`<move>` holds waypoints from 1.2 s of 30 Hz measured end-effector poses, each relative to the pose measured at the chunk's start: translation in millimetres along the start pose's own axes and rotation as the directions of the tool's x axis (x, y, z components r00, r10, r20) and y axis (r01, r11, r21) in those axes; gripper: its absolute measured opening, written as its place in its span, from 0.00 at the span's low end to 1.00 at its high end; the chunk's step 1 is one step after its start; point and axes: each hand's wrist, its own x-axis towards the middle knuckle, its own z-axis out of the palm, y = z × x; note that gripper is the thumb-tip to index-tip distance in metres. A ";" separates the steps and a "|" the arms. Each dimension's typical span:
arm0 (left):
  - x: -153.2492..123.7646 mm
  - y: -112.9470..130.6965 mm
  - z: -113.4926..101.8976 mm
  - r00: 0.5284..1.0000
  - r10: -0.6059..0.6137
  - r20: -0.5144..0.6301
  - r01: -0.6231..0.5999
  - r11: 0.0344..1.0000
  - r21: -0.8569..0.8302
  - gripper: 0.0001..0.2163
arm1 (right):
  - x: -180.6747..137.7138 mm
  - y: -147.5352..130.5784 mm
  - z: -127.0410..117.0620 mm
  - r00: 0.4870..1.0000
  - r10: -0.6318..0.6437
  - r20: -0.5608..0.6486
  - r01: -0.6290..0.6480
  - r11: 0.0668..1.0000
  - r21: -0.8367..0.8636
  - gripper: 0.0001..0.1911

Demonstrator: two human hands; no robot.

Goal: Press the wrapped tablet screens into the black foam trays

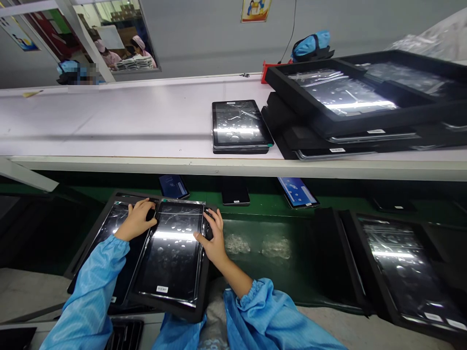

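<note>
Lower-left black foam tray (200,311): film-covered tablet (171,260) over right side, second tablet (128,262) at left. Left hand (136,221), right hand (215,240) half-curled at film-covered tablet's edges; grip, can't tell. Stacked trays (401,114) on shelf (109,126) hold more.

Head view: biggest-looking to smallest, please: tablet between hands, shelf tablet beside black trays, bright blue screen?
1. Tablet between left hand and right hand
2. Shelf tablet
3. Bright blue screen, partly hidden

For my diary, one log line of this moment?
film-covered tablet: over black tray | left hand: at left edge | right hand: at right edge
</note>
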 end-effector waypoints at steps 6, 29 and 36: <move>-0.1 -0.4 0.4 1.000 -0.004 -0.006 0.004 1.000 0.004 0.13 | -0.3 -0.3 0.0 1.000 0.003 0.006 -0.003 1.000 0.014 0.29; -128.7 -106.8 -22.6 0.869 -0.483 -0.106 0.431 0.844 -0.319 0.36 | -6.4 -27.2 -0.6 0.978 0.073 0.193 0.039 0.853 -0.521 0.35; -130.3 -90.8 -34.7 0.797 -0.602 0.039 0.575 0.738 -0.354 0.36 | -6.1 -33.8 10.9 0.985 0.073 0.155 0.002 0.899 -0.437 0.34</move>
